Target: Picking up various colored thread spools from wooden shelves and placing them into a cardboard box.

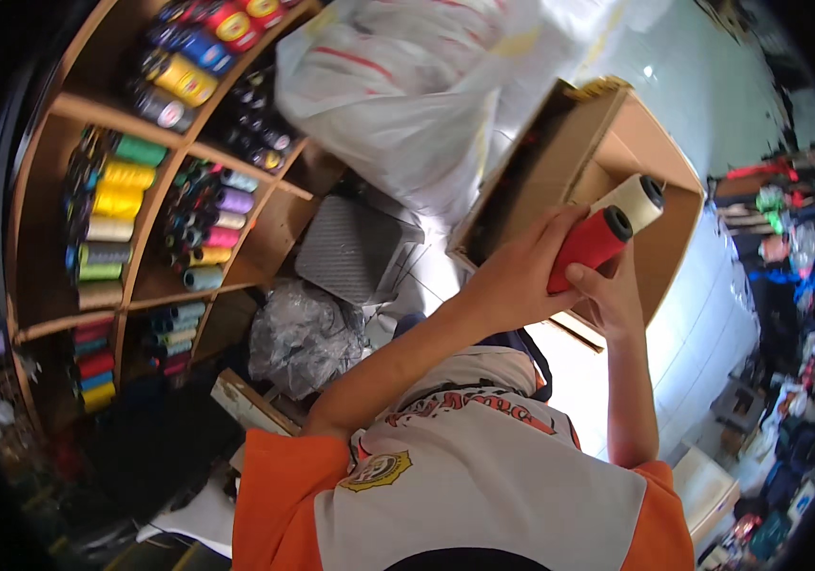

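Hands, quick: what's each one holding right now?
Left hand: closed on the red thread cone.
Right hand: fingers touching the same red cone; full grip cannot be told.

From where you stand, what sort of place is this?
Probably a thread or sewing-supply shop, or its stockroom. Wooden shelves hold rows of coloured thread cones, the left hand and right hand hold a red spool and a cream spool by an open cardboard box, and a full plastic bag sits nearby.

Wearing: white shirt (483, 476) | sleeves: showing orange, short | chest: bearing yellow emblem, red lettering | forearms: showing bare
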### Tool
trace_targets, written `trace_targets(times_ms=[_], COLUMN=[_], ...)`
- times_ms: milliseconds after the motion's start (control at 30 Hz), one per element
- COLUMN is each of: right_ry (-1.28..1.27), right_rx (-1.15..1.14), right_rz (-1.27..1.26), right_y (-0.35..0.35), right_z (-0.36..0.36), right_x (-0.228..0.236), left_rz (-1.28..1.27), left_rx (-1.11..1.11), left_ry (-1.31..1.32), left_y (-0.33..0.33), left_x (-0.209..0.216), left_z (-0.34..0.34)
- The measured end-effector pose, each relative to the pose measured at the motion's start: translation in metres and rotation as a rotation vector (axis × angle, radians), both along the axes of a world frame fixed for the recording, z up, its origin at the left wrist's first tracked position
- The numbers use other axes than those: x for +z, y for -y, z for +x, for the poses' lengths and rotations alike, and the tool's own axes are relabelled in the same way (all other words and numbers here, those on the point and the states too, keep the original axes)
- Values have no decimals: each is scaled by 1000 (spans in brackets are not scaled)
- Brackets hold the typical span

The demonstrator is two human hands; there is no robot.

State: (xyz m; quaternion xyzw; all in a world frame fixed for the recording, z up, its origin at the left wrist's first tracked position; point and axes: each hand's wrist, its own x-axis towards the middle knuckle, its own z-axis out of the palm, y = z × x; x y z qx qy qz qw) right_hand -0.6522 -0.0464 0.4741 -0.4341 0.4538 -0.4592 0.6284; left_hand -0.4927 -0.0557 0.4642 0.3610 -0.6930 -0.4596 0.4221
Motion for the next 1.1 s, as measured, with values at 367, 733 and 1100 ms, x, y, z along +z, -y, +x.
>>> trace_targets(times_ms=[367,733,1100], right_ry=[-231,-702,-232], right_rx=[525,893,451], right_rz=[-4,-414,54], right_y=[14,114,277], right_z=[155,269,378], right_x=[11,51,-70], left_rz=[83,175,320], left_rx=[541,813,1091], left_ry=[-110,-135,-256], left_y=[-61,-50,-17], left_x=[-11,-47,-120], left_z=[172,253,270])
